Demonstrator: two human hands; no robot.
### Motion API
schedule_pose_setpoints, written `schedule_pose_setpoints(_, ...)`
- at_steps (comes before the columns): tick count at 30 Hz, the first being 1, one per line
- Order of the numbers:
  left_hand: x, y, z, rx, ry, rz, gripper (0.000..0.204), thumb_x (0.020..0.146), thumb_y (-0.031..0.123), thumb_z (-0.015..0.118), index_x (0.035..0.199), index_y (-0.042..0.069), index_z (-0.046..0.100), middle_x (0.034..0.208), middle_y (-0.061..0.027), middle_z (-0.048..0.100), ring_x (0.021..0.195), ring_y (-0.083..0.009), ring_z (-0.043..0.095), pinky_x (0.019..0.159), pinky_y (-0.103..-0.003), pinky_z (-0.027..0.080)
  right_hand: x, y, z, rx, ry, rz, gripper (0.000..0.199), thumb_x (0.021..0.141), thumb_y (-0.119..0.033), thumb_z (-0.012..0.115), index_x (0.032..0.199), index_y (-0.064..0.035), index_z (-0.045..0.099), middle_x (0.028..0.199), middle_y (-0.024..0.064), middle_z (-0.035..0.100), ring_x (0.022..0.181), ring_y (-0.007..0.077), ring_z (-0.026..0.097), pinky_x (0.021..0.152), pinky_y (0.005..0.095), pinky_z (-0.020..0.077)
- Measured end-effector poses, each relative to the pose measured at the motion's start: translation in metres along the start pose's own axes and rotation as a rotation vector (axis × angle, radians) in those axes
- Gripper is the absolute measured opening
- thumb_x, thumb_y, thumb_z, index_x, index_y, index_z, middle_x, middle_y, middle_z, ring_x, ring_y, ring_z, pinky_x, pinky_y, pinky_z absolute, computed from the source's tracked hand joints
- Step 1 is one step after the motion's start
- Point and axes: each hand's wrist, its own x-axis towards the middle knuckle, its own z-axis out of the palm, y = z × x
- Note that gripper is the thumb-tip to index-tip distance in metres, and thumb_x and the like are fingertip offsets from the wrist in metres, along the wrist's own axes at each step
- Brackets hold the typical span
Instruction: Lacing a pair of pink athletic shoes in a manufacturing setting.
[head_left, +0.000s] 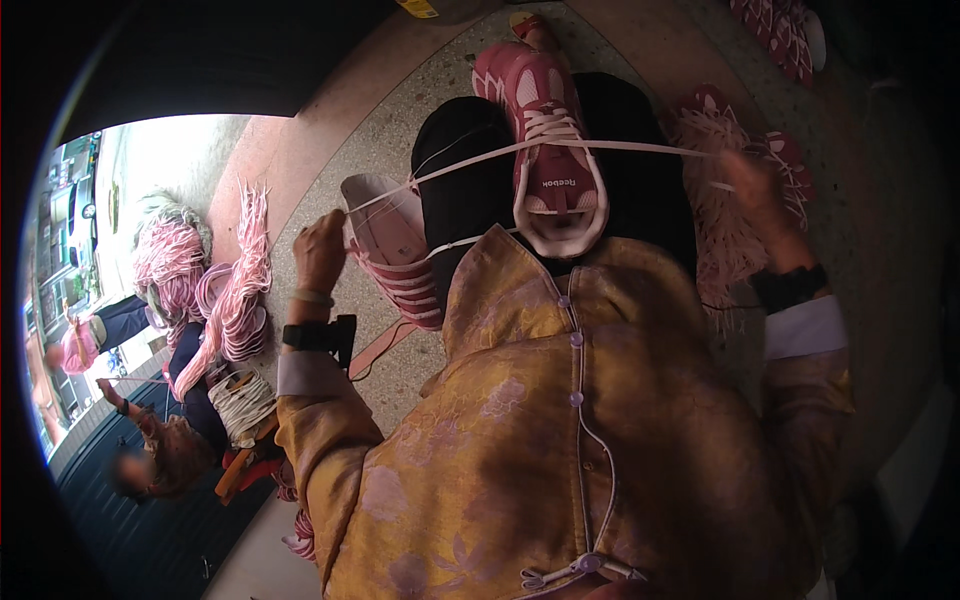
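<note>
A dark pink sneaker (563, 178) rests between my knees, its opening toward me. White lacing crosses its front, and the two ends of the white shoelace (630, 147) are stretched out to either side. My left hand (320, 250) is closed on the left end, out beside a second shoe. My right hand (757, 195) grips the right end and is a little blurred; a short tail of lace shows by its fingers. The second shoe (390, 225), pale inside with pink and white stripes, lies left of my left leg.
Bundles of pink laces (715, 215) lie at right beside more pink shoes (787, 165). Large piles of pink and white laces (170, 255) lie at left. Near them another person (165, 455) sits with an arm raised, and one more person (78, 345) is beyond.
</note>
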Motion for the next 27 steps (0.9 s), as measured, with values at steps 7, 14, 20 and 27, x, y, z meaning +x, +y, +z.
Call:
schedule_pose_setpoints(7, -0.101, -0.145, 0.013, 0.232, -0.006, -0.47, 0.014, 0.087, 0.018, 0.046, 0.085, 0.009, 0.056, 0.073, -0.0155, 0.06, 0.068, -0.0364, 0.058, 0.056, -0.042, 0.045, -0.126, 0.187, -0.098, -0.103, 0.142, 0.589, 0.033, 0.091, -0.022, 0.049, 0.115, 0.0001, 0.054, 0.11, 0.0118, 0.06, 0.102, 0.0129, 0.055, 0.088, 0.0264, 0.0414)
schedule_pose_setpoints(14, -0.14, -0.202, -0.011, -0.767, 0.208, -1.233, 0.028, 0.088, 0.029, 0.05, 0.082, 0.005, 0.059, 0.062, -0.0019, 0.052, 0.058, -0.0191, 0.052, 0.048, -0.036, 0.042, -0.143, 0.22, -0.122, 0.116, 0.478, 0.984, 0.041, 0.088, -0.034, 0.052, 0.108, 0.001, 0.058, 0.097, 0.0107, 0.061, 0.086, 0.0168, 0.058, 0.077, 0.0285, 0.0464)
schedule_pose_setpoints(20, -0.008, 0.021, -0.025, -1.023, -0.33, -0.86, 0.029, 0.088, 0.033, 0.049, 0.074, 0.008, 0.054, 0.054, 0.0042, 0.038, 0.042, -0.0059, 0.035, 0.036, -0.022, 0.031, -0.037, 0.007, -0.001, 1.028, -0.16, 1.23, 0.029, 0.082, -0.037, 0.057, 0.078, -0.0078, 0.056, 0.061, -0.0041, 0.043, 0.045, 0.0041, 0.038, 0.036, 0.0196, 0.0335)
schedule_pose_setpoints(27, 0.083, 0.145, -0.027, -1.449, -0.778, -0.489, 0.018, 0.091, 0.021, 0.046, 0.084, 0.007, 0.054, 0.058, 0.0015, 0.045, 0.042, -0.0056, 0.037, 0.037, -0.019, 0.029, 0.058, -0.108, 0.035, 1.363, -0.564, 0.847, 0.02, 0.088, -0.023, 0.05, 0.078, -0.0057, 0.054, 0.064, -0.0023, 0.05, 0.049, 0.0052, 0.046, 0.041, 0.0199, 0.0377)
